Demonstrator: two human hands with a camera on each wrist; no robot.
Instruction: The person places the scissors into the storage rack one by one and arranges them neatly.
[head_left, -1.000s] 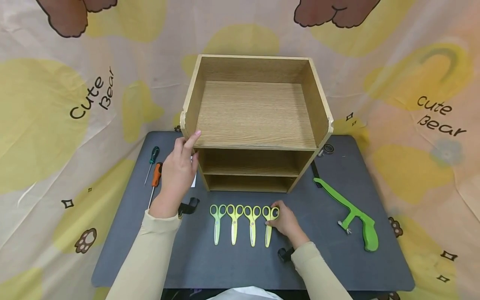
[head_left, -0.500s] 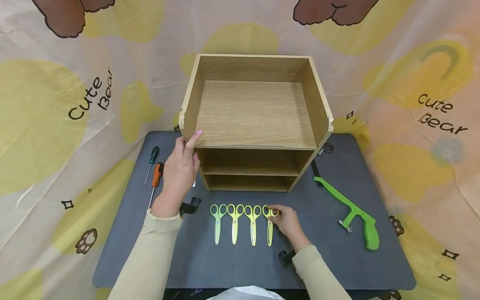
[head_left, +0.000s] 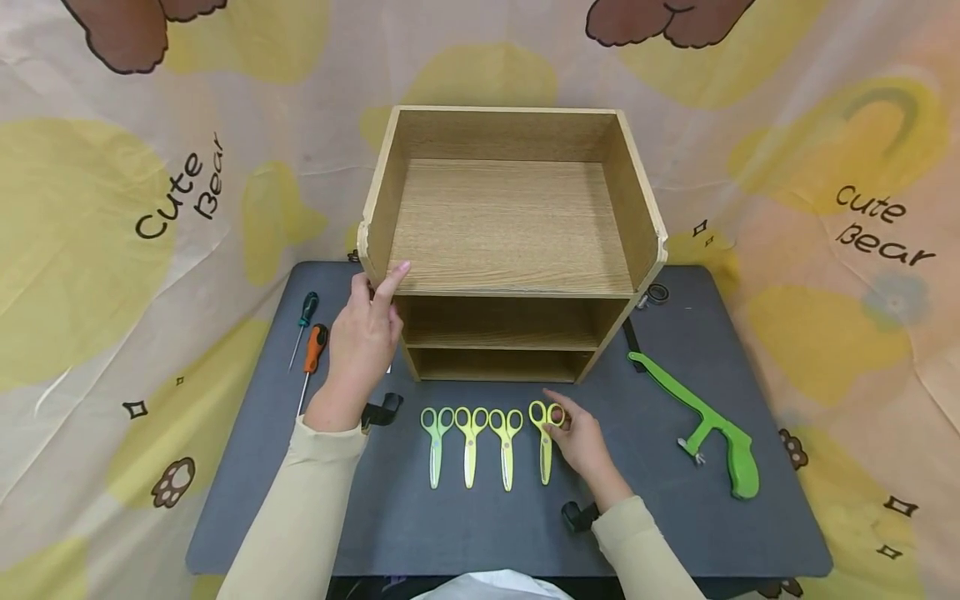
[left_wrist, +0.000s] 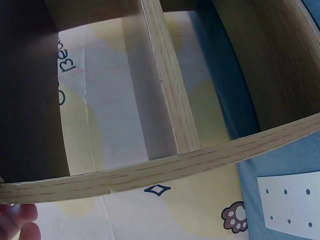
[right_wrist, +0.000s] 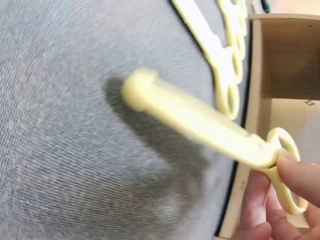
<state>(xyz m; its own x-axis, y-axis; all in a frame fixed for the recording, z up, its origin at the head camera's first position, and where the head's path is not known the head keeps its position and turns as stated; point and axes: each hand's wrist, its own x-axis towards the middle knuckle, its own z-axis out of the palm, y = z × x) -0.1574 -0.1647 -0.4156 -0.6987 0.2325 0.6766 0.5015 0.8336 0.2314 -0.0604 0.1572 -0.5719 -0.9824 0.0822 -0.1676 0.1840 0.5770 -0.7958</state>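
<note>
A three-tier open wooden shelf point(head_left: 510, 225) stands at the back of a dark grey mat point(head_left: 675, 517). My left hand point(head_left: 362, 337) rests flat against the shelf's left wall, index finger straight along the front edge of the top tier; its fingertips point(left_wrist: 20, 220) show under the wooden edge point(left_wrist: 175, 165). Several yellow-green scissors lie in a row before the shelf. My right hand point(head_left: 579, 435) pinches the handle of the rightmost scissors point(head_left: 545, 437). In the right wrist view these scissors point(right_wrist: 215, 130) hang tilted just above the mat, pinched between my fingers point(right_wrist: 295, 175). The other three point(head_left: 470, 437) lie flat.
Two screwdrivers point(head_left: 309, 337) lie left of the shelf. A black clip point(head_left: 378, 412) sits by my left wrist. A green long-handled tool point(head_left: 701, 421) lies to the right, and a small ring point(head_left: 657, 294) by the shelf's right corner. A white perforated sheet point(left_wrist: 295, 200) lies beside the shelf.
My right hand has picked the rightmost scissors off the mat and shifted them slightly right and toward the shelf. The left hand has stayed on the shelf.
</note>
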